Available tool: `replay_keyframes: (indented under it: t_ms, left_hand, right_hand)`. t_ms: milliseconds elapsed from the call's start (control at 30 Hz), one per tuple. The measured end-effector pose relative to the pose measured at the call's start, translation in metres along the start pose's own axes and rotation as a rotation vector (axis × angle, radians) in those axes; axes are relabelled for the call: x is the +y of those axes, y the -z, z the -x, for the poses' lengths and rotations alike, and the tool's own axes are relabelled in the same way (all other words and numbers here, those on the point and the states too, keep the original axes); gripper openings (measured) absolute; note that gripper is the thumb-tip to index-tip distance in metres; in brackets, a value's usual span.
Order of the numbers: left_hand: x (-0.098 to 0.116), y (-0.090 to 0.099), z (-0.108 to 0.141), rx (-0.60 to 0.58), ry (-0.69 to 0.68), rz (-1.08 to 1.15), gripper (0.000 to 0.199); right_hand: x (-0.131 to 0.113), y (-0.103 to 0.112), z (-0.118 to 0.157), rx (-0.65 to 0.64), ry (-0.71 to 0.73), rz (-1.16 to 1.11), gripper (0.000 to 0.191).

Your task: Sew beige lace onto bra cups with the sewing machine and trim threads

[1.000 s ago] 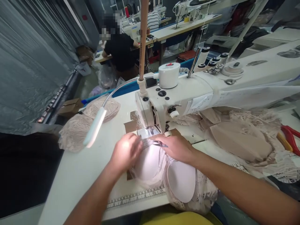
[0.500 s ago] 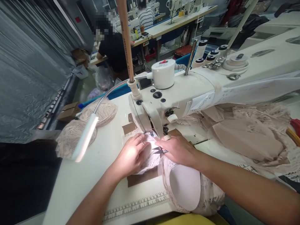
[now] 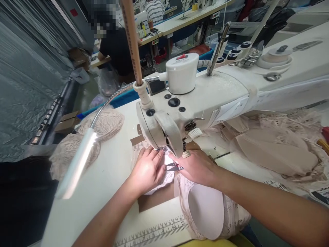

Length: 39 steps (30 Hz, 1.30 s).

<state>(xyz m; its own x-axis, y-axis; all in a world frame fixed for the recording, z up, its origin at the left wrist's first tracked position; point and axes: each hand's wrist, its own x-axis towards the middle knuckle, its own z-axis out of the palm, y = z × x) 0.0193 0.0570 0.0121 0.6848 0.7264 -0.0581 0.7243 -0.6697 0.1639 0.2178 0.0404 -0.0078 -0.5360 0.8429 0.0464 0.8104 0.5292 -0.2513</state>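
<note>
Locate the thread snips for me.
In the head view, the thread snips are below centre, held in the right hand in front of the sewing machine, blades pointing toward the left hand.

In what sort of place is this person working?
Most likely a garment sewing workshop: a sewing machine stands over lace fabric, with thread spools behind it and more machines on benches beyond.
</note>
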Motion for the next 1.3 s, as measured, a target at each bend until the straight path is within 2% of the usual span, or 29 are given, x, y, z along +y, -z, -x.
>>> replay_keyframes:
  t_ms: [200, 333, 500, 767, 933, 1067, 1200, 1300]
  left_hand:
    - [-0.008, -0.003, -0.003, 0.026, -0.038, -0.004, 0.03]
    - [-0.014, -0.007, -0.002, 0.059, -0.058, -0.004, 0.029]
    - [-0.017, -0.011, 0.002, 0.101, -0.068, -0.038, 0.03]
    - [-0.014, -0.018, 0.006, 0.231, -0.182, 0.002, 0.029]
    - [-0.015, -0.02, 0.004, 0.254, -0.181, 0.062, 0.027]
    - [-0.018, -0.022, 0.001, 0.28, -0.133, 0.074, 0.025]
    - [-0.021, -0.024, 0.001, 0.261, -0.071, 0.042, 0.027]
    - [-0.024, -0.025, 0.005, 0.251, -0.048, 0.034, 0.036]
  right_hand:
    - [-0.002, 0.002, -0.001, -0.039, -0.014, -0.017, 0.024]
    - [-0.004, 0.001, -0.002, -0.02, -0.011, -0.051, 0.025]
    - [-0.004, -0.003, -0.001, -0.031, 0.008, 0.011, 0.04]
    - [-0.007, 0.003, -0.001, -0.106, 0.004, 0.049, 0.035]
    - [-0.007, 0.001, -0.002, -0.122, -0.018, 0.039, 0.043]
    - [-0.007, 0.0, -0.004, -0.073, -0.022, -0.014, 0.045]
    - [-0.002, 0.017, -0.002, -0.052, -0.041, -0.143, 0.029]
    - [0.011, 0.038, 0.016, -0.102, -0.157, -0.208, 0.029]
